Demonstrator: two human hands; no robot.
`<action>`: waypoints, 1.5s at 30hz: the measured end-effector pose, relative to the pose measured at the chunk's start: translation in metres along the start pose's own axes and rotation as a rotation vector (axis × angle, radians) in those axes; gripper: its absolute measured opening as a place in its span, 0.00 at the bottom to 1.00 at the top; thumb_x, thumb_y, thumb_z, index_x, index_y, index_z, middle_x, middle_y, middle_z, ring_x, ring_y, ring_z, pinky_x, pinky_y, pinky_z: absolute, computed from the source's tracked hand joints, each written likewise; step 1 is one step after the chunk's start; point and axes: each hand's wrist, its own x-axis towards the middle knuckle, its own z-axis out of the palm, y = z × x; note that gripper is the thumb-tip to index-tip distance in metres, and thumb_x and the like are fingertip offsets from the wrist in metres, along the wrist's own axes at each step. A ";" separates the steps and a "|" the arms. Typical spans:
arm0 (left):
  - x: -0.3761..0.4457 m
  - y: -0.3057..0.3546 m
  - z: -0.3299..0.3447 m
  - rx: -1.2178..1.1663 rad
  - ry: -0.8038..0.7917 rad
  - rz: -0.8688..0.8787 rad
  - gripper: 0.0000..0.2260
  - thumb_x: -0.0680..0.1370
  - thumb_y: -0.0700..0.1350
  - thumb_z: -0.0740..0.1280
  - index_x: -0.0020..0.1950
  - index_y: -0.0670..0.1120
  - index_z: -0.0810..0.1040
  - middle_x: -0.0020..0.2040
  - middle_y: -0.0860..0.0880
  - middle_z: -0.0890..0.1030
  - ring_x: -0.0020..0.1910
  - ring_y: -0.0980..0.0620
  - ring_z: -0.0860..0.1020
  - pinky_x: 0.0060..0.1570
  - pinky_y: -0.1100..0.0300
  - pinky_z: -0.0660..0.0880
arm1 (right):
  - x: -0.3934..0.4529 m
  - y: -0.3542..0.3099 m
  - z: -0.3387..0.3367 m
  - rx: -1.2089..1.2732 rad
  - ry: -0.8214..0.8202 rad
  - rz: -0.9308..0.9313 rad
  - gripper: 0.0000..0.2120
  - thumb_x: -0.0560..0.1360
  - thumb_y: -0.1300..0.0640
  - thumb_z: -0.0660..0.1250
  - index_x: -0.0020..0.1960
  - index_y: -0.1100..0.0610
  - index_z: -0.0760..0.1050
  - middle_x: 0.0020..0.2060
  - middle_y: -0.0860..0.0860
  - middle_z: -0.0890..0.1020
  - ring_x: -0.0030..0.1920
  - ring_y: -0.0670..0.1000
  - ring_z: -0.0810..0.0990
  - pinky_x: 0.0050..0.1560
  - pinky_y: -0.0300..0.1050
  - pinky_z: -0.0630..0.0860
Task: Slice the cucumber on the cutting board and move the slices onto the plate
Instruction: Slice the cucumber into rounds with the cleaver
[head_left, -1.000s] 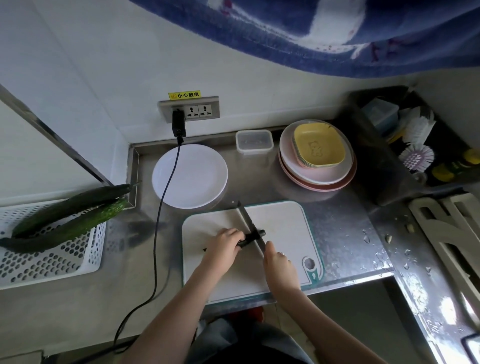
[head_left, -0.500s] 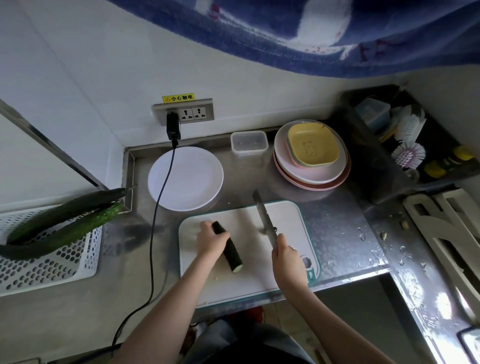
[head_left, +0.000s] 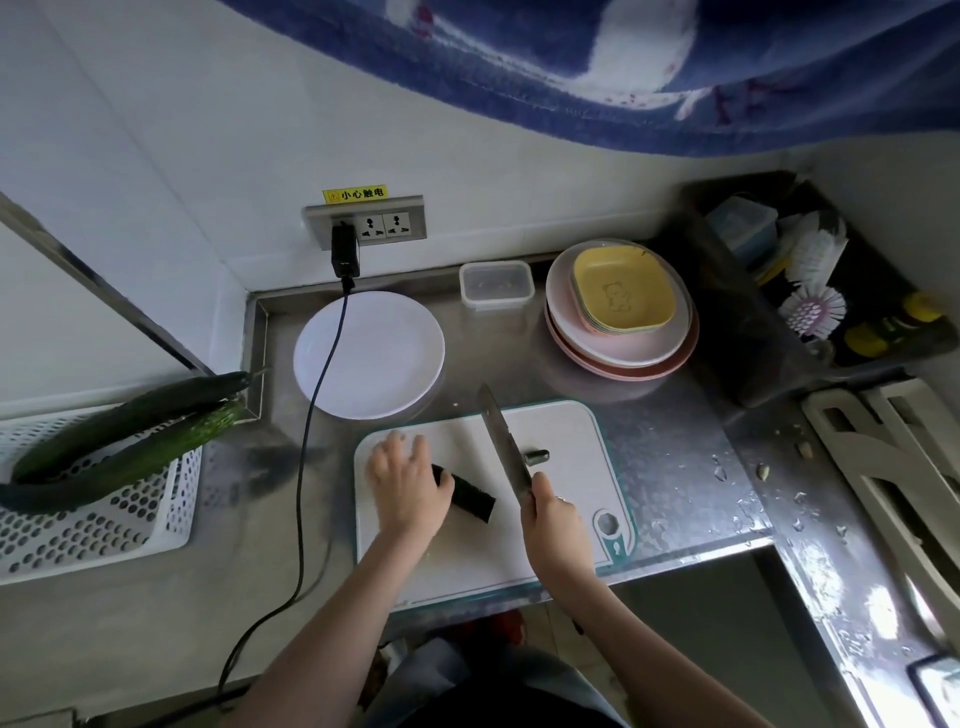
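At far left a white perforated basket (head_left: 93, 519) holds two whole cucumbers (head_left: 130, 441), long, dark green and faintly bumpy, their tips jutting past its rim; a black cable (head_left: 311, 415) drops from a plug in the wall socket (head_left: 366, 223), crosses the left edge of the plate (head_left: 384, 358) and trails off the counter (head_left: 675, 467); the plate is round, white and glossy, set just behind the board (head_left: 566, 467). The board is a white plastic rectangle with rounded corners and a teal rim, lying on the dull steel counter. The left hand (head_left: 408, 486) rests on the cucumber piece (head_left: 470, 496), fingers spread and only loosely bent over its left end; the piece is short, dark-skinned, lying at a slant near the board's middle. A small cut stub (head_left: 536, 457) lies apart, just right of the blade. The right hand (head_left: 550, 525) is wrapped round the knife (head_left: 506, 447) handle, the grey blade pointing away, between piece and stub. Further right sit a clear lidded box (head_left: 496, 285), a stack of pink plates (head_left: 623, 353) topped by a yellow squarish dish (head_left: 623, 293), then a dark bin of brushes (head_left: 815, 291); water drops bead the steel.
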 end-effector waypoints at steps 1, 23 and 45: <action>0.001 -0.005 0.005 0.044 -0.015 0.182 0.14 0.70 0.47 0.71 0.51 0.42 0.76 0.54 0.42 0.76 0.54 0.39 0.73 0.55 0.47 0.69 | 0.000 0.001 0.000 0.001 0.001 0.001 0.06 0.81 0.56 0.52 0.46 0.54 0.58 0.36 0.57 0.77 0.35 0.60 0.75 0.32 0.48 0.69; -0.006 -0.003 0.004 0.168 -0.166 0.510 0.20 0.56 0.46 0.82 0.40 0.46 0.76 0.35 0.48 0.76 0.30 0.46 0.76 0.26 0.55 0.71 | 0.003 -0.002 -0.006 -0.129 -0.001 -0.111 0.03 0.81 0.56 0.52 0.49 0.55 0.61 0.39 0.58 0.79 0.36 0.62 0.75 0.35 0.51 0.72; -0.012 0.007 0.013 0.169 -0.074 0.829 0.21 0.56 0.31 0.72 0.47 0.44 0.78 0.46 0.47 0.78 0.46 0.46 0.69 0.31 0.53 0.76 | 0.001 0.016 -0.003 -0.266 0.000 -0.282 0.06 0.82 0.55 0.53 0.55 0.56 0.64 0.40 0.57 0.79 0.36 0.64 0.78 0.33 0.49 0.68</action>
